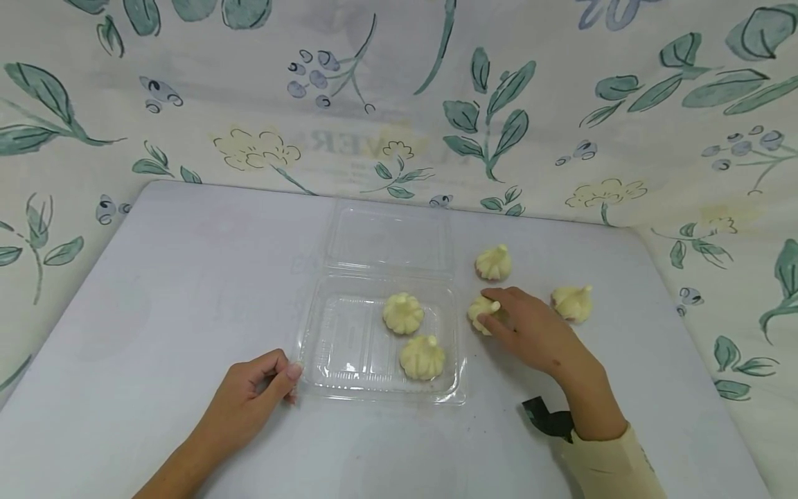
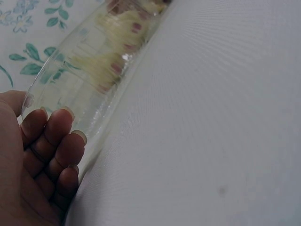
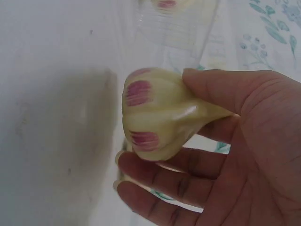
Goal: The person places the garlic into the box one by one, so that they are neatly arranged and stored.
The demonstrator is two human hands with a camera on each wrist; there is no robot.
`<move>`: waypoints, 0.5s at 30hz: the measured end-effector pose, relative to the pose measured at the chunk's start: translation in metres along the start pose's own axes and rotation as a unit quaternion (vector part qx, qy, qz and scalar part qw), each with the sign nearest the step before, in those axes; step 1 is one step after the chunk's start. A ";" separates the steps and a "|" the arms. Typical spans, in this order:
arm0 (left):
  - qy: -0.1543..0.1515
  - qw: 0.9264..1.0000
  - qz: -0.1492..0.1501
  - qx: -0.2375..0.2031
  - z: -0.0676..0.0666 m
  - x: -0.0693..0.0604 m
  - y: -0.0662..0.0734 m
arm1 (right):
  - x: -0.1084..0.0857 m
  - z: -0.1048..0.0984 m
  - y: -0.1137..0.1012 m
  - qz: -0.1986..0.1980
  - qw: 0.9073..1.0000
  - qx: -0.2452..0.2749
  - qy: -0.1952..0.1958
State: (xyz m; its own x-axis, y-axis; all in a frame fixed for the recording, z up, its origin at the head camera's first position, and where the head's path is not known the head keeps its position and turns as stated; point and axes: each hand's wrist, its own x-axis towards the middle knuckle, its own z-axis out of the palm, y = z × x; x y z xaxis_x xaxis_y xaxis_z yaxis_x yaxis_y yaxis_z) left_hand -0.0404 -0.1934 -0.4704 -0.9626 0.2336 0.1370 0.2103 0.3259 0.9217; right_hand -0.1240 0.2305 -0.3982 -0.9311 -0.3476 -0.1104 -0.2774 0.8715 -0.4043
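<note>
One clear box (image 1: pixel 349 339), five garlic bulbs (image 1: pixel 402 314)
The left hand (image 1: pixel 249 388) pinches the box's left edge, fingers curled; right of them, two bulbs sit inside. The right hand (image 1: pixel 530 327), thumb and fingers partly spread, grips a third bulb (image 3: pixel 153 115) beside the box; a fourth (image 1: pixel 493 263) lies just beyond these fingers, a fifth (image 1: pixel 572 303) to their right.

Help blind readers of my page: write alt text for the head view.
A person's right hand grips a garlic bulb just right of an open clear plastic box on a white table, while the left hand holds the box's left edge. Two bulbs sit inside the box; two more bulbs lie on the table to its right.
</note>
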 end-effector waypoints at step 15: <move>0.007 1.000 0.005 0.007 0.001 0.000 0.001 | -0.008 -0.018 -0.009 -0.059 0.994 0.030 0.091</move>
State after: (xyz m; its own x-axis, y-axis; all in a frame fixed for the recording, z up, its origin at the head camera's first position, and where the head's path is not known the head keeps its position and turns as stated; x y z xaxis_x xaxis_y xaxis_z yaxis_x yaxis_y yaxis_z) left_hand -0.0402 -0.1918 -0.4700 -0.9625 0.2249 0.1519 0.2228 0.3356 0.9153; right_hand -0.1180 0.2319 -0.3778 -0.9219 -0.3729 0.1048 -0.3775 0.8044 -0.4586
